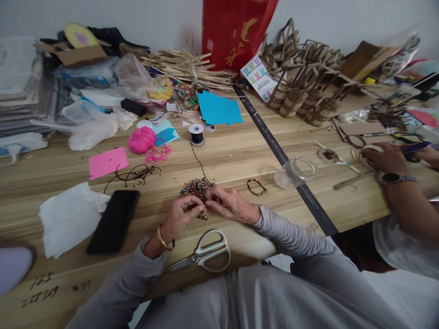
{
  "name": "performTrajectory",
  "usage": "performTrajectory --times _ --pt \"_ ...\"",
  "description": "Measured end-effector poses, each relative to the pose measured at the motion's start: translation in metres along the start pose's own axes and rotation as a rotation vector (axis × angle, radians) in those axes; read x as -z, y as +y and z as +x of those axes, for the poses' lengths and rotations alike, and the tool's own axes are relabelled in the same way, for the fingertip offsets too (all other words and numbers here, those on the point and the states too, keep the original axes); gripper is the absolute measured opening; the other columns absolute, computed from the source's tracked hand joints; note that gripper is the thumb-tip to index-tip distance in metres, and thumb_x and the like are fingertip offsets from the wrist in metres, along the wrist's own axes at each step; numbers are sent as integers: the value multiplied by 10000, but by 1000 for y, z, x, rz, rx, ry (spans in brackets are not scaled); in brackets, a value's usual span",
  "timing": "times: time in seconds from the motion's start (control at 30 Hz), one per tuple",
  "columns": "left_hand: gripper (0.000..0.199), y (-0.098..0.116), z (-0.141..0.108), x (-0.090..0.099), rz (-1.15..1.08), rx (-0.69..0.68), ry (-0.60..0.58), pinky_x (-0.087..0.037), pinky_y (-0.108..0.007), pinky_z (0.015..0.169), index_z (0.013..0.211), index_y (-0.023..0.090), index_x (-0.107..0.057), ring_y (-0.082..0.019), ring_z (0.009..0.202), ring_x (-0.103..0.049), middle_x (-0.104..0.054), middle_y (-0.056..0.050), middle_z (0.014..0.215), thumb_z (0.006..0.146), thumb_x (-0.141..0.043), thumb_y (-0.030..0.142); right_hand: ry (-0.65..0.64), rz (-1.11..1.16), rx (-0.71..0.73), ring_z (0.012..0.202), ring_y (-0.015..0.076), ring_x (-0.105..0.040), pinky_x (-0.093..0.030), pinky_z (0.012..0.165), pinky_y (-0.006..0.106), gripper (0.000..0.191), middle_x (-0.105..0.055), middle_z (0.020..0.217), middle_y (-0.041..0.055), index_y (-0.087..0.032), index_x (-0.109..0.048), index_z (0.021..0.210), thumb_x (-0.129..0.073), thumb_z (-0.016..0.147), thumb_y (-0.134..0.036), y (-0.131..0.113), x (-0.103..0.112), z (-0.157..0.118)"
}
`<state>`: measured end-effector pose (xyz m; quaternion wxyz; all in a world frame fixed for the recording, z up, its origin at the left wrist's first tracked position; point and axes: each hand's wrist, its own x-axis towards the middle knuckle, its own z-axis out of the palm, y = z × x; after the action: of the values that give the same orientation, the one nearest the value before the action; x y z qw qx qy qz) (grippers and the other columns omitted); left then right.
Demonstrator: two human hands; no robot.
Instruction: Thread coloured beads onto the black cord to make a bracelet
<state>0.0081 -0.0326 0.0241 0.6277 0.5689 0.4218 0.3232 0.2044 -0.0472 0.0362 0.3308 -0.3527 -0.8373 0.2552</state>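
Observation:
My left hand is closed in a pinch, with a short string of beads showing at its fingertips. Close beside it, my right hand pinches too; what lies between its fingers is too small to make out. Just behind both hands spreads a pile of small multicoloured beads. A thin black cord runs from a spool down toward my right fingers. To the right lies a round beaded bracelet. White-handled scissors rest in front of my hands, near the table edge.
On the left are a black phone, white tissue, a pink card and pink yarn. A clear plastic container stands right. Farther right, a co-worker's hand handles things. Wooden sticks and a red bag line the back.

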Motion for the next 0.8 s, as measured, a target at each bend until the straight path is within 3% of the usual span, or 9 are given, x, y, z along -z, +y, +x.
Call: performTrajectory --times 0.1,0.17,0.37,0.6,0.8 --pt "208 1 0 0 22 -32 35 -502 -226 577 656 133 -642 -126 589 -596 -662 -20 620 659 -753 309 30 -51 84 980 173 -567 -505 810 300 95 -566 1076 126 -165 -503 998 -429 960 -212 0 -2 0" --pt "211 0 0 0 24 -38 45 -502 -227 584 661 133 -639 -127 595 -595 -659 -18 623 655 -756 309 34 -74 75 1033 175 -560 -519 825 304 115 -533 1146 133 -169 -518 1004 -416 966 -205 0 -3 0" --pt "200 -1 0 -1 31 -37 45 -501 -224 577 662 137 -638 -127 593 -600 -665 -18 628 661 -741 308 32 -7 115 1045 176 -552 -513 859 309 126 -570 1081 125 -155 -516 1038 -417 965 -182 4 -10 0" --pt "214 0 0 -1 32 -46 32 -499 -227 562 660 139 -636 -130 574 -601 -666 -21 618 670 -736 328 41 36 77 766 135 -543 -480 703 255 78 -581 862 66 -155 -483 969 -435 962 -217 8 -11 -1" --pt "198 2 0 0 43 -35 29 -493 -223 571 681 136 -640 -126 583 -597 -663 -19 625 673 -735 310 38 35 85 806 147 -547 -475 733 272 107 -589 872 79 -156 -499 929 -425 968 -223 9 -11 -1"
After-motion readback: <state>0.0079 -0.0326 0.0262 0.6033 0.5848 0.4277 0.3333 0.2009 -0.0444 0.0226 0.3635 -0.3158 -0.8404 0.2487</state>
